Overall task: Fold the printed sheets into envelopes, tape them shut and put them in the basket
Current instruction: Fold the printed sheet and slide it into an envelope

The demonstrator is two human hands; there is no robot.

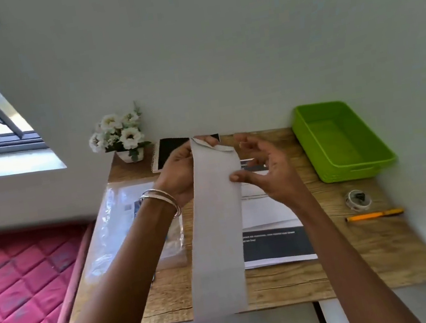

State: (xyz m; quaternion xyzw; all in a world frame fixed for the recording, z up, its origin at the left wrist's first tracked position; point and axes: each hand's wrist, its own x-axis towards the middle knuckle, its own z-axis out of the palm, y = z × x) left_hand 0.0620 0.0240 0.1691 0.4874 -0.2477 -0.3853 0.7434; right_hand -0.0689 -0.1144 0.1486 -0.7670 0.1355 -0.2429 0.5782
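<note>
A long folded white sheet (pixel 218 229) is held up above the wooden desk (pixel 359 258), its plain back toward me. My left hand (pixel 180 169) pinches its far end, where a corner curls over. My right hand (pixel 265 170) has its thumb pressed on the sheet's right edge, fingers spread and loosely bent behind it. More printed sheets (pixel 274 243) with black bands lie on the desk under my right forearm. The green basket (pixel 341 139) stands at the back right. A tape roll (pixel 358 199) lies on the desk's right side.
A yellow pen (pixel 374 215) lies near the tape. A clear plastic sleeve (pixel 121 219) with papers covers the desk's left part. A spiral notebook (pixel 171 151) and a flower pot (pixel 122 138) stand against the wall. A red mattress (pixel 24 294) is left of the desk.
</note>
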